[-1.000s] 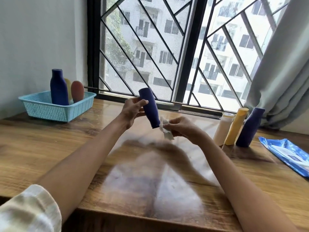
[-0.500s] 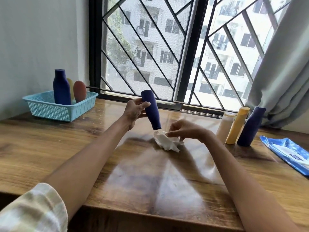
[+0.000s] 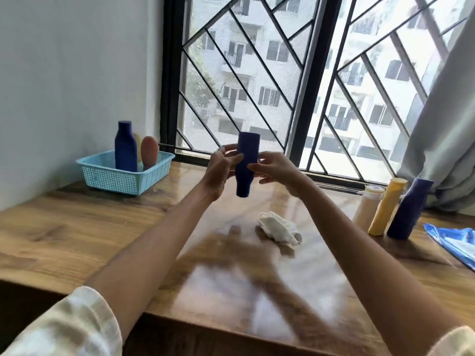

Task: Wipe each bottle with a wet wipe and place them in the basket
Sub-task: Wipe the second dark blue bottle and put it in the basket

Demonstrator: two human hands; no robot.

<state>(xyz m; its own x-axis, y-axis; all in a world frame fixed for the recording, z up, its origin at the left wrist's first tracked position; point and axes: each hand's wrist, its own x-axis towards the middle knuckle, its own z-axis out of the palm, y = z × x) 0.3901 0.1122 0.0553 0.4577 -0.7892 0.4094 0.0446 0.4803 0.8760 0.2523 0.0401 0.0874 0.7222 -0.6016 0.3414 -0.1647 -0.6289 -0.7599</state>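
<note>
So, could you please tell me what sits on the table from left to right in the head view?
Blue basket with bottles → dark blue bottle held up in both hands → crumpled wipe → pale bottle → yellow bottle → standing dark blue bottle → wipe pack.

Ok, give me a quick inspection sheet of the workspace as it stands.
Surface: glossy wooden table.
Job's things: navy bottle held cap-down above the table; crumpled wipe lying on the table; blue basket holds three bottles; cream bottle, yellow bottle and dark blue bottle wait at right.
Clutter: wipes pack at right edge.
Grippers: left hand and right hand both hold the navy bottle.
Cables: nothing seen.
Surroundings: barred window, curtain, white wall.
</note>
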